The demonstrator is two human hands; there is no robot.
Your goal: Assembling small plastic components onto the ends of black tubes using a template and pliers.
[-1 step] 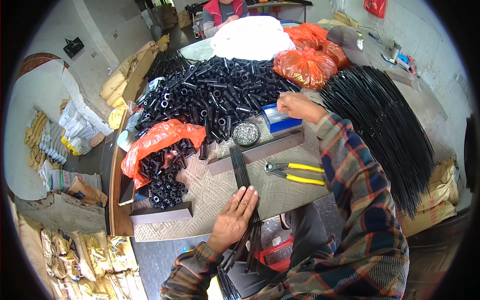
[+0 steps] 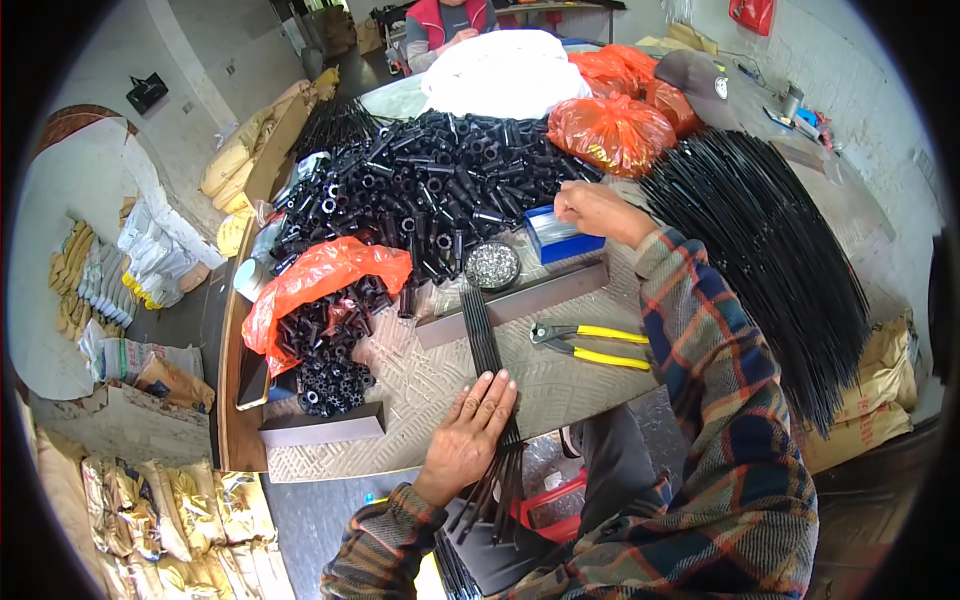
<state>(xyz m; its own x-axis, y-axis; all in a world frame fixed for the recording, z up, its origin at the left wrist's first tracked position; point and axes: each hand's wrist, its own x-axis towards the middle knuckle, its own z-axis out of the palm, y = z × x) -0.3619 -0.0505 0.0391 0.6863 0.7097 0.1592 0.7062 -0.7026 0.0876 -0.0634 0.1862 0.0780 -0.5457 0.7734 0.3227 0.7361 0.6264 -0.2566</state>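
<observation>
My left hand [image 2: 470,435] lies flat, fingers stretched out, across a row of thin black rods [image 2: 482,335]. The rods' far ends rest over a grey metal bar [image 2: 570,290], and their near ends hang past the table edge. My right hand [image 2: 598,212] is at the blue box [image 2: 563,250], which holds pale, clear-looking contents. Its fingers are curled together, and whatever is between them is hidden. Just left of the box stands a round dish [image 2: 492,267] of small shiny metal pieces. Pincers [image 2: 590,345] with yellow handles lie right of the rods.
Black tubular parts [image 2: 440,180] form a big heap at the back. An orange bag [image 2: 325,285] spills smaller black parts at left, near another grey bar [image 2: 325,425]. Long black rods [image 2: 765,260] are piled at right. Tied orange bags [image 2: 612,135] and a person [image 2: 450,25] are beyond.
</observation>
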